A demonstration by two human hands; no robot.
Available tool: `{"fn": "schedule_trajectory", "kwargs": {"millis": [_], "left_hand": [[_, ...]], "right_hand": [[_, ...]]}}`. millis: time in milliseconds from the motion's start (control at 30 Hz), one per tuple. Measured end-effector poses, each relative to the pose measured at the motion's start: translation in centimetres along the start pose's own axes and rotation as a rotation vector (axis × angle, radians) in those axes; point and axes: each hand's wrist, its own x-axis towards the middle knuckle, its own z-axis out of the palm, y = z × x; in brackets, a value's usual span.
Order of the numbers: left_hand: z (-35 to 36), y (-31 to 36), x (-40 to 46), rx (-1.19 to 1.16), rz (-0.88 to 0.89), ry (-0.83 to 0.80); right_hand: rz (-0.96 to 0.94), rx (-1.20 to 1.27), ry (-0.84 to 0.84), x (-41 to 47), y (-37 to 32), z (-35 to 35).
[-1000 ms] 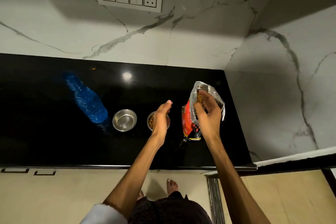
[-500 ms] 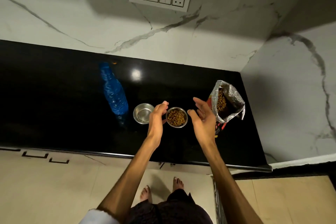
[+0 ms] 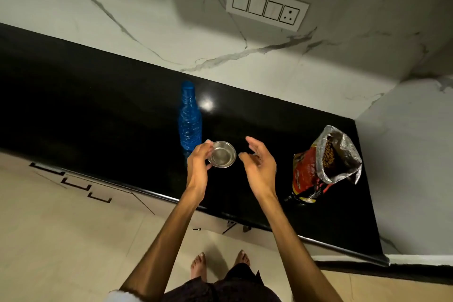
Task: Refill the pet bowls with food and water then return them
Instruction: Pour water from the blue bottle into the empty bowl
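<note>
The single head-worn view looked steeply down from above the black countertop (image 3: 98, 105), tilted so its front edge ran from nine o'clock toward five. The marble wall (image 3: 171, 7) filled twelve o'clock; bare feet (image 3: 199, 266) showed at six, close below.

A home kitchen, by the look of it; glossy black stone counter (image 3: 98, 95) running along a white marble-veined wall (image 3: 147, 7); a switch panel with socket (image 3: 267, 9) set in the wall; pale cabinet fronts (image 3: 73, 193) below, bare feet (image 3: 199, 266) on tile.
</note>
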Motion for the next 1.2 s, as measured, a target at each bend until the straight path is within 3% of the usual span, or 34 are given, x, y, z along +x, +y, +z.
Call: {"fn": "schedule_trajectory", "kwargs": {"millis": [333,1200], "left_hand": [[-3.6,2.6,2.1,-0.038,0.057,0.152],[-4.9,7.6,9.8,0.112,0.164,0.197]], "right_hand": [[0.037,0.034,-0.134,2.2,-0.5,4.8],[0.045,-0.135,-0.261,10.5,0.7,13.1]]}}
